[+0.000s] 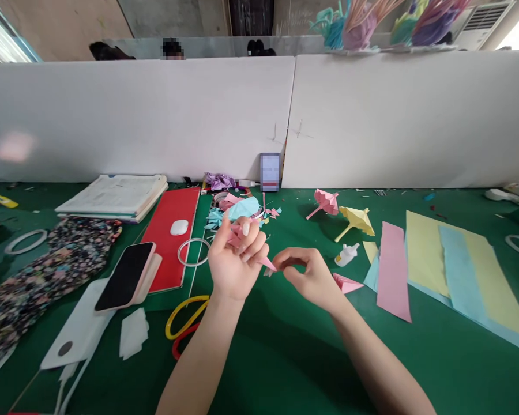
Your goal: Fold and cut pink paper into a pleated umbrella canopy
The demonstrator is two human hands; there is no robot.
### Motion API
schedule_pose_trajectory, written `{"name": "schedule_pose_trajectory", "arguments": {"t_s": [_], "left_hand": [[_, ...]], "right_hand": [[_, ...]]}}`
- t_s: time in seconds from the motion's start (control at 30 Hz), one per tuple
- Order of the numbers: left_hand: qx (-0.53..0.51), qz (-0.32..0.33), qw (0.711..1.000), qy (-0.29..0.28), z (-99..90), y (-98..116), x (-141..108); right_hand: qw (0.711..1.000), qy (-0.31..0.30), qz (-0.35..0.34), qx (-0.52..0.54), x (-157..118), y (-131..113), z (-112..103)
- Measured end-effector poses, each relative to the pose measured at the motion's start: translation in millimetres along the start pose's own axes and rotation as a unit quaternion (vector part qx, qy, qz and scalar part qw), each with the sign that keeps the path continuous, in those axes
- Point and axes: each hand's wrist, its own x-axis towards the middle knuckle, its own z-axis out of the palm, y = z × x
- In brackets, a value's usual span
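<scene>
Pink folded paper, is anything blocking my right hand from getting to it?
Nothing visible does: the fingertips of the right hand are right by the narrow tip of the pink folded paper. Only farther up do the left hand's curled fingers partly cover it.

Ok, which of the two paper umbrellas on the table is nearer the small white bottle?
The yellow umbrella, just beyond the white bottle; the pink umbrella lies farther off, to the left.
</scene>
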Motion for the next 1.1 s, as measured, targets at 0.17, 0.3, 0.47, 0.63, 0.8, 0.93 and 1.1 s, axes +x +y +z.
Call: {"name": "schedule_pose_trajectory", "arguments": {"t_s": [0.17,0.3,0.47,0.63,0.8,0.93,1.1], "left_hand": [[0.013,-0.012,1.0,-0.005,1.7,-3,0],[0.033,-0.018,0.999,-0.016,3.8,-5,-1],[0.055,-0.011,0.998,-0.027,3.8,-7,-3],[0.076,-0.009,0.997,-0.024,5.6,-8,-3],[0.108,-0.005,0.993,-0.038,9.6,-9,-5],[0.138,0.005,0.99,-0.034,8.6,-11,-6],[0.163,0.031,0.986,-0.023,8.1,-13,-5]], "right_hand": [[1.0,-0.006,0.003,0.004,0,0,5],[1.0,0.017,-0.006,0.005,-1,2,9],[1.0,0.019,-0.006,-0.001,-2,3,11],[1.0,0.005,-0.005,0.007,-2,3,10],[1.0,0.006,-0.008,-0.025,-1,4,12],[0.995,0.022,-0.025,-0.098,-1,7,13],[0.988,0.019,-0.051,-0.145,-2,7,13]]}}
